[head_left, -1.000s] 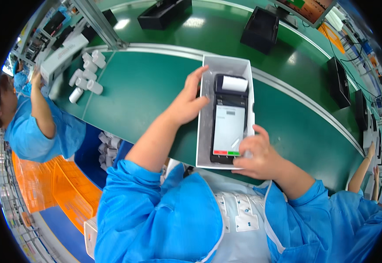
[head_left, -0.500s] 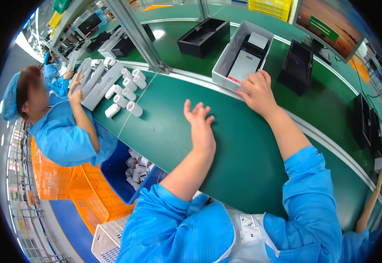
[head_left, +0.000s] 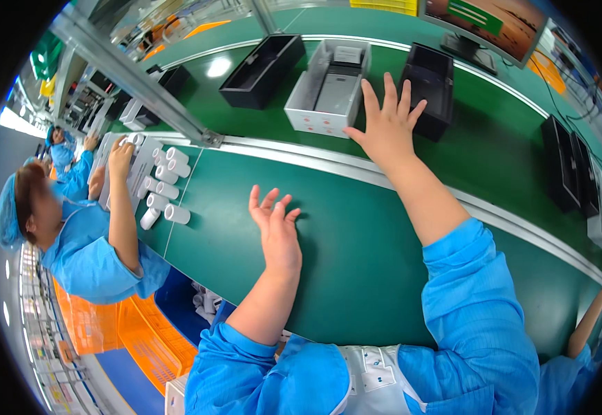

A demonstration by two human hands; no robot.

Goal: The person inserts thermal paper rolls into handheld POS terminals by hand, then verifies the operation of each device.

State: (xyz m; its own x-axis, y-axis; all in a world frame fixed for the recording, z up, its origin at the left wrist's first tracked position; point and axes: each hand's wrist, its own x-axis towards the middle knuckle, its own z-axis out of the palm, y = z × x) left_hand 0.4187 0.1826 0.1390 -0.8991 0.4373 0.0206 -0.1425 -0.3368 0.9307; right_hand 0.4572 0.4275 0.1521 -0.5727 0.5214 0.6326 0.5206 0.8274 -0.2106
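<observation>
The device (head_left: 337,92) lies in a box (head_left: 318,124) between two trays (head_left: 241,96).

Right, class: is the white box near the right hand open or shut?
The white box is open: its top is uncovered, showing the device inside.

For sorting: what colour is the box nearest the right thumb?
The box is white outside, greyish inside; the head view shows it best.
</observation>
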